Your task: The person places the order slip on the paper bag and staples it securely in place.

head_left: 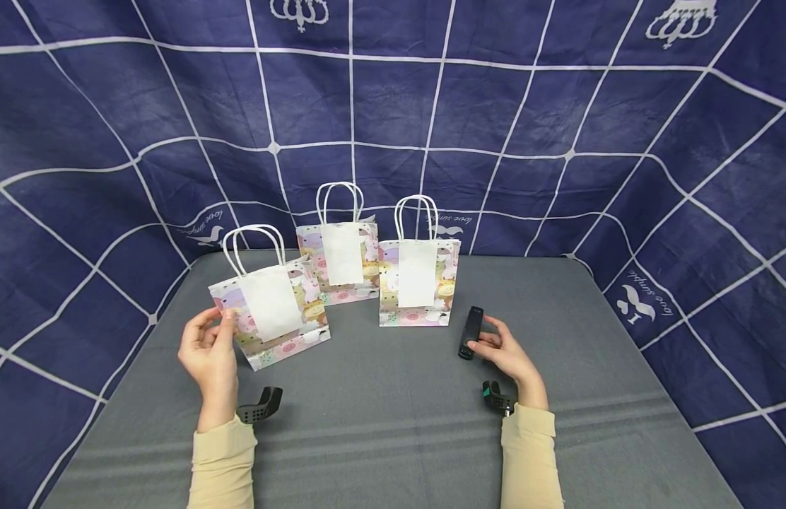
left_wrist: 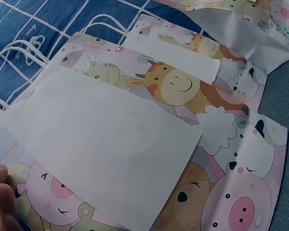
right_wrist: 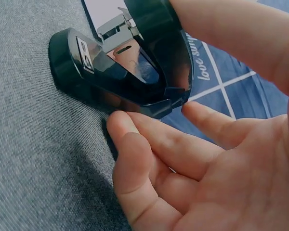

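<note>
My left hand (head_left: 208, 350) pinches the left edge of a white paper gift bag (head_left: 272, 305) with cartoon animals, a blank white panel and twisted white handles. The bag stands turned at an angle on the grey surface. In the left wrist view, fingertips (left_wrist: 5, 202) show at the edge of the bag's printed front (left_wrist: 106, 139). At the right, my right hand (head_left: 509, 353) grips a small black stapler (head_left: 472, 332), thumb on one side and fingers on the other. The right wrist view shows the stapler (right_wrist: 101, 91) with its metal parts visible, close against the grey cloth.
Two similar gift bags stand upright at the back, one in the middle (head_left: 343, 254) and one to its right (head_left: 417, 274). Behind them rises a dark blue curtain (head_left: 482, 106) with white grid lines. A grey cloth (head_left: 380, 424) covers the work surface.
</note>
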{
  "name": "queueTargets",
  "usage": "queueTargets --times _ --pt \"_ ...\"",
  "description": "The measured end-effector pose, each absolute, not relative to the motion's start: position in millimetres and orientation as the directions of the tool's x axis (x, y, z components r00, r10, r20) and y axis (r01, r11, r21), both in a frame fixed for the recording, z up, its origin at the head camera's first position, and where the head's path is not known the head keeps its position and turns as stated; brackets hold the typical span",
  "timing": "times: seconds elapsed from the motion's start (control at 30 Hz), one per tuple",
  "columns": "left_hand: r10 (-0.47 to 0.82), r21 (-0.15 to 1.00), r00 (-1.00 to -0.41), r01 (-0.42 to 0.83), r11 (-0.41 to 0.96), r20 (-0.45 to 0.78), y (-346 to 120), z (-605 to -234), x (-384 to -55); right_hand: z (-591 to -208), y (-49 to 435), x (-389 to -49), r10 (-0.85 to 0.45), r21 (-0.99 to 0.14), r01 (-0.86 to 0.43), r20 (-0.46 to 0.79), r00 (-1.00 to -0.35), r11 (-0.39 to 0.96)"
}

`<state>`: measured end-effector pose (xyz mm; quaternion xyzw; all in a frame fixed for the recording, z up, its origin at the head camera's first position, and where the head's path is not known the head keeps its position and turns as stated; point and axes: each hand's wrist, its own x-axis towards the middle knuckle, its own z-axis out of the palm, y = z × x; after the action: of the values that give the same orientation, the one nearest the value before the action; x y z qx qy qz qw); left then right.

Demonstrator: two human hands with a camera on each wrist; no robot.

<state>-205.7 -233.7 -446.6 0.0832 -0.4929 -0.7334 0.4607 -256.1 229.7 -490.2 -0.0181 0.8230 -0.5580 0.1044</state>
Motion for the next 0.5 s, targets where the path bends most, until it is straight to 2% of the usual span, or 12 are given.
queueTargets --times 0.23,0.5 --pt "-0.77 0.799 -0.553 0.594 -0.095 0.32 -232 -443 -204 -490 231 -256 -0.151 -0.927 0.066 -0.13 -0.98 0.37" --pt "-0.782 0.804 -0.539 0.589 -0.084 0.313 -229 -435 -202 -487 230 -256 -0.092 -0.921 0.08 -0.124 -0.988 0.382"
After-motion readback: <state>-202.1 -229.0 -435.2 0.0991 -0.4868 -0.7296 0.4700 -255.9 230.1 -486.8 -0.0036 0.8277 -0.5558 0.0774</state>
